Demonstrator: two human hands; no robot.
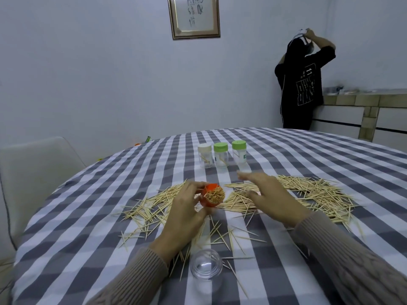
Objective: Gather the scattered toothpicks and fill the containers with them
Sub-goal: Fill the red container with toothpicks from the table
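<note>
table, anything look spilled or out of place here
Yes. Loose toothpicks lie strewn across the checked tablecloth in a wide band around both hands. The left hand holds an orange container tilted, packed with toothpicks. A clear container stands near the front edge, uncapped, apparently empty. The three capped jars stand upright.

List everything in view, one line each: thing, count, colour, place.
toothpicks: many, pale wood, scattered mid-table
orange container: one, packed with toothpicks, in left hand
capped jars: three, clear; one white lid, two green; far side
clear cup: one, near edge
tablecloth: grey-white check
chair: one, white, left
framed picture: one, wall
standing person: one, dark clothes, right rear
left hand: holding orange container
right hand: open, over toothpicks
</note>
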